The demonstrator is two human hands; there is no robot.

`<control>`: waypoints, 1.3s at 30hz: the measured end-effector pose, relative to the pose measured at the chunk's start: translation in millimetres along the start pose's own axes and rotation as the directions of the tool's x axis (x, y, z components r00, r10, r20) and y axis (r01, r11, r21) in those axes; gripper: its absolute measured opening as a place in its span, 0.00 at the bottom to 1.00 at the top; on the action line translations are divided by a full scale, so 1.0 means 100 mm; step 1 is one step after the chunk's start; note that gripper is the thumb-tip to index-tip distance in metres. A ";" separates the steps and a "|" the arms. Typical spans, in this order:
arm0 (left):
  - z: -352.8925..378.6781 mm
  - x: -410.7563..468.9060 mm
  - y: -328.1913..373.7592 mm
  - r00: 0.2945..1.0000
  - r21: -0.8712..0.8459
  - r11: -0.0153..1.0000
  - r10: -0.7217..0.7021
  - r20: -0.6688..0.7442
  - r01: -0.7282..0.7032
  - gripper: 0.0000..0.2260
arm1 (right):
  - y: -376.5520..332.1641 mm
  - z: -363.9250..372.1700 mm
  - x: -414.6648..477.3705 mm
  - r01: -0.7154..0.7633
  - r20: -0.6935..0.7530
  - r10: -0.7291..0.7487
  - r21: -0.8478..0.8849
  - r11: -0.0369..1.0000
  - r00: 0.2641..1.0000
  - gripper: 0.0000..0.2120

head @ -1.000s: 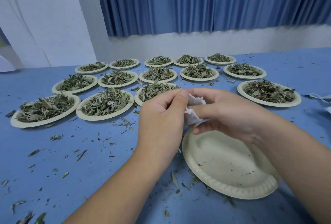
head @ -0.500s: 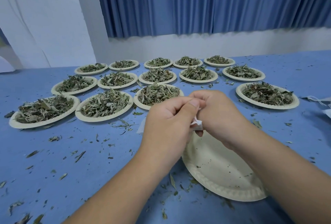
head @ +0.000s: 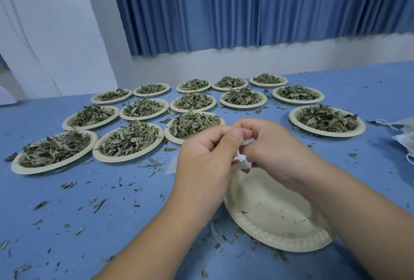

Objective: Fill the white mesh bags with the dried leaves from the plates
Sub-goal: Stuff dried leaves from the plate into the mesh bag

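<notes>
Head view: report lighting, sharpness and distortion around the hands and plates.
Head view: soft even light, faint shadow under the empty plate; left hand and right hand sharp; the white mesh bag they pinch is washed out, weave unreadable; wide-angle lens fans the curtain folds outward.

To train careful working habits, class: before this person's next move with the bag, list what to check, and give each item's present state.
1. Both the left hand and right hand pinch the mesh bag: ok.
2. Bag filled and drawn closed: cannot tell, fingers hide it.
3. The near plate is emptied: ok, only crumbs.
4. More plates of dried leaves wait: ok, many.
5. Some spare bags are to hand: ok, at the right edge of the table.
6. Work surface tidy: not ok, loose bits scattered.
</notes>
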State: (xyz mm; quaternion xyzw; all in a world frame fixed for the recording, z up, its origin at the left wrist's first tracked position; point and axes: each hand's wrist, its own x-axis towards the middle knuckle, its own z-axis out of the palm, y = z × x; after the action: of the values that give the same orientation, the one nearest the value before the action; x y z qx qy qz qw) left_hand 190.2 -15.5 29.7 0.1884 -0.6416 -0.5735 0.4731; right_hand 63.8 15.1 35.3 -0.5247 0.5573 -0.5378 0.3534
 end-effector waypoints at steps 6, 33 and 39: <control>0.00 0.00 0.04 0.997 -0.057 0.998 -0.003 0.080 0.007 0.11 | 0.04 0.03 0.02 0.012 -0.100 -0.017 -0.044 0.999 0.995 0.10; -0.12 0.09 -0.09 0.996 -0.007 1.000 -0.001 -0.087 0.000 0.09 | 0.10 -0.20 0.05 0.184 -0.274 -0.245 -0.232 0.955 0.930 0.20; -0.02 0.12 -0.17 0.990 0.418 0.900 0.137 -0.008 -0.122 0.14 | 0.08 -0.50 0.04 0.178 -0.418 -0.176 -0.035 0.983 0.891 0.16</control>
State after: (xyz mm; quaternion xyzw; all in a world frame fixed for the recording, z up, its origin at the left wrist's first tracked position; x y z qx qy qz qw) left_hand 180.4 -30.6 18.5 0.2524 -0.7513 -0.3873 0.4710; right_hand 13.9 21.5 36.3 -0.4447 0.5686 -0.6692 0.1762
